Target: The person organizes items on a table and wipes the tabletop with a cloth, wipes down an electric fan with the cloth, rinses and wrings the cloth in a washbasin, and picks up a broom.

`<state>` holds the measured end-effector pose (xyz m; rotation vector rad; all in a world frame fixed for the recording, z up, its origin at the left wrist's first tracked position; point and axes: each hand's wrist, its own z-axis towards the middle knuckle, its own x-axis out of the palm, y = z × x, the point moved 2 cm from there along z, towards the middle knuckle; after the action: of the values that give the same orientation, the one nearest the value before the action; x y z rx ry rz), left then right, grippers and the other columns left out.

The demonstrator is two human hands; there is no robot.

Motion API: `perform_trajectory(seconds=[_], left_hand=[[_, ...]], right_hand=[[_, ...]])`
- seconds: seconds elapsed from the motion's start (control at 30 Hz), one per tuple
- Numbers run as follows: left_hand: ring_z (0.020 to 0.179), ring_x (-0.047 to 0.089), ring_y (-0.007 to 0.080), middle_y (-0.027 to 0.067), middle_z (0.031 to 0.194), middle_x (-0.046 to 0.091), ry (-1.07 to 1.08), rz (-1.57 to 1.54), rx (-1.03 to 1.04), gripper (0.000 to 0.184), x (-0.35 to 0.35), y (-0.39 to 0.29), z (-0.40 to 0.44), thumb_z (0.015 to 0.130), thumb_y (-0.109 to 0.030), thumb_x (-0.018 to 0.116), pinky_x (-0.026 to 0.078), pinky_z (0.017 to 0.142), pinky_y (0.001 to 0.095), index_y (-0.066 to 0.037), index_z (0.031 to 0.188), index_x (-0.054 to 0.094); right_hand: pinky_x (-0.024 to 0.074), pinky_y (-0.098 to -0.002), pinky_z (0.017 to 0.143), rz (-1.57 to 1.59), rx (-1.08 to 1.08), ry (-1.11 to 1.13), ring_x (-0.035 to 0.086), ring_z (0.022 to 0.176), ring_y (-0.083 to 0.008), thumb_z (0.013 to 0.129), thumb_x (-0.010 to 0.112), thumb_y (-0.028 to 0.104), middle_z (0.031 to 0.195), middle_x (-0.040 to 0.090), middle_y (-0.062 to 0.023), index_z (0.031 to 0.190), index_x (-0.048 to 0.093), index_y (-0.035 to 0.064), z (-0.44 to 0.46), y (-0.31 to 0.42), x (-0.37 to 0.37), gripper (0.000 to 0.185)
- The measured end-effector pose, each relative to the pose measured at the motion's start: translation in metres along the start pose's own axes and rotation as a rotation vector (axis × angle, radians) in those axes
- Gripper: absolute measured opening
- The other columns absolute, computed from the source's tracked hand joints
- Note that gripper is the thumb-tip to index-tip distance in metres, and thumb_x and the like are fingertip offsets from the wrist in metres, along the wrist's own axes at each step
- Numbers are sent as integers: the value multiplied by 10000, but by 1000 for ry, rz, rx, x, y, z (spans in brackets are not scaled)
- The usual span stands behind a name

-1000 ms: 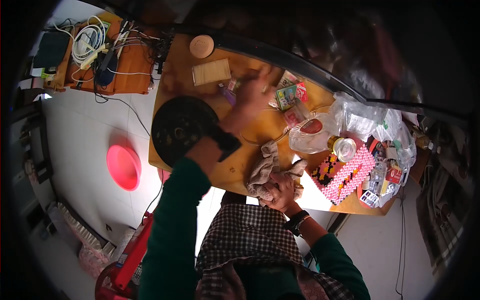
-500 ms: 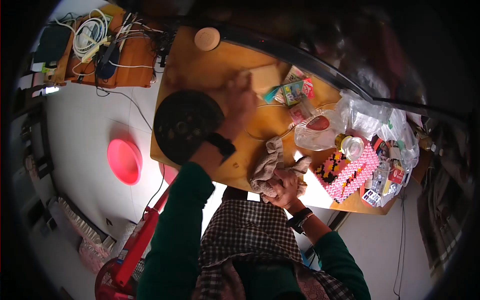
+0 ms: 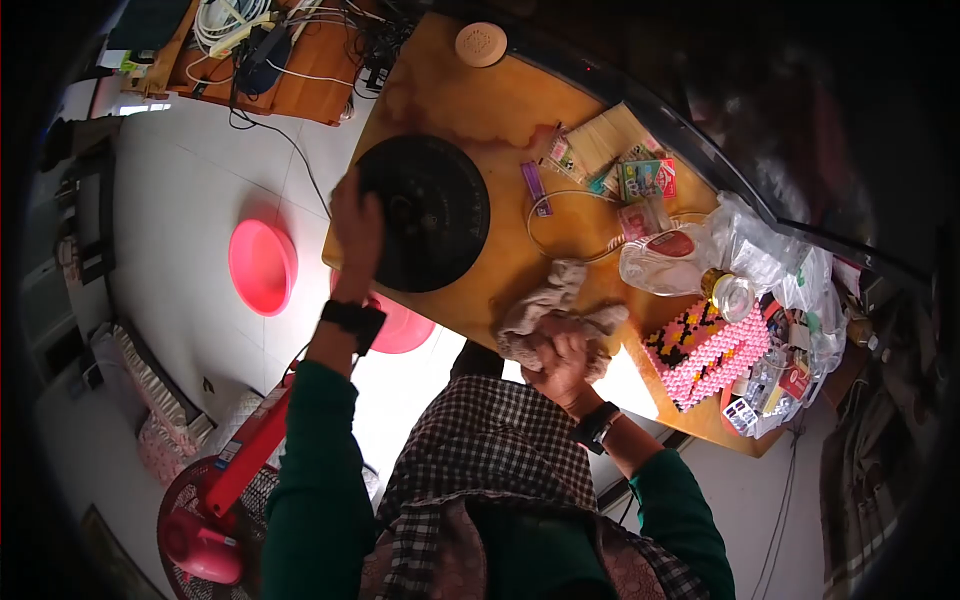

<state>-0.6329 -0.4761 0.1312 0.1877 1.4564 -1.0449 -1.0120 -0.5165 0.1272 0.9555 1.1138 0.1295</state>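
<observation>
A round black disc (image 3: 423, 215) with a dull, speckled top lies on the left part of the wooden table (image 3: 440, 95). At its left edge, close to the table's side, is my left hand (image 3: 357, 235), somewhat blurred, fingers stretched out and nothing held in them. Whether it touches the disc I cannot tell. My right hand (image 3: 562, 368) is closed on a crumpled beige-brown cloth (image 3: 545, 300) at the table's near edge. Folds of the cloth stick out past the fingers.
A purple packet (image 3: 537, 189), card packs (image 3: 648, 180), a clear plastic bottle (image 3: 665, 262), a pink beaded box (image 3: 712, 360) and plastic bags (image 3: 750, 245) crowd the table's right side. A pink basin (image 3: 263, 267) and a red fan (image 3: 200, 545) stand on the floor at left.
My left hand has moved from the disc's right side to its left edge. The purple packet now shows. My right hand stays on the cloth; the whole view has shifted.
</observation>
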Motion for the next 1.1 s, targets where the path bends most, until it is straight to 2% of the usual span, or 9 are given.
perform_trajectory(seconds=[0.17,0.4,0.67,0.73,0.8,0.87,0.93,0.97,1.1], left_hand=[[1144,464,360,228,1217,495,46,141,-446,486,-27,86,-32,881,-192,517,367,988,422,-15,1324,430],[1239,412,328,203,1311,449,-73,-204,-299,458,-31,21,-52,922,-149,482,308,1054,399,33,1334,400],[1267,344,404,255,1377,337,-82,-234,-140,506,-1,0,11,913,-174,497,285,1053,429,27,1357,361],[1274,349,389,267,1385,326,-263,-173,-241,605,2,19,59,877,-223,576,302,1040,416,25,1375,339],[1188,458,374,270,1301,444,-251,-617,-659,719,34,81,106,821,-273,661,366,989,396,33,1381,328],[985,600,306,223,1128,592,108,-666,-514,745,40,101,139,781,-271,695,470,847,327,54,1360,355],[782,643,222,156,947,655,126,-721,-553,626,48,116,146,799,-197,643,518,695,281,54,1324,412],[719,632,175,134,927,644,53,-980,-783,469,37,99,137,804,-124,590,530,627,276,69,1222,499],[783,631,220,120,959,624,499,-1346,-832,259,40,134,124,850,-62,515,545,700,330,64,1074,540]], right_hand=[[331,-506,983,66,-217,139,452,1140,-288,619,722,176,1220,494,-99,1049,592,118,69,40,51,453],[309,-537,970,-16,-265,132,423,1170,-301,701,675,244,1277,463,-116,1086,585,152,163,46,77,406],[327,-490,946,-110,-182,-55,434,1135,-329,656,726,277,1259,454,-130,1090,570,153,290,38,79,478],[329,-494,939,-120,-201,-80,436,1126,-332,658,727,270,1262,452,-132,1079,574,149,289,40,81,464],[329,-501,938,-115,-171,-89,440,1113,-342,651,732,271,1257,456,-132,1083,575,149,290,41,80,475],[336,-501,927,-125,-173,-56,444,1105,-354,649,734,267,1246,464,-131,1101,573,148,294,42,79,494],[357,-491,916,-155,-153,-46,447,1108,-354,659,729,237,1237,474,-131,1064,588,123,290,44,79,444],[357,-491,916,-152,-144,-30,447,1108,-354,659,729,237,1237,474,-131,1064,588,123,281,43,81,444],[389,-469,869,-128,-103,-48,483,1070,-349,647,741,214,1207,494,-135,1024,603,109,220,43,92,415]])
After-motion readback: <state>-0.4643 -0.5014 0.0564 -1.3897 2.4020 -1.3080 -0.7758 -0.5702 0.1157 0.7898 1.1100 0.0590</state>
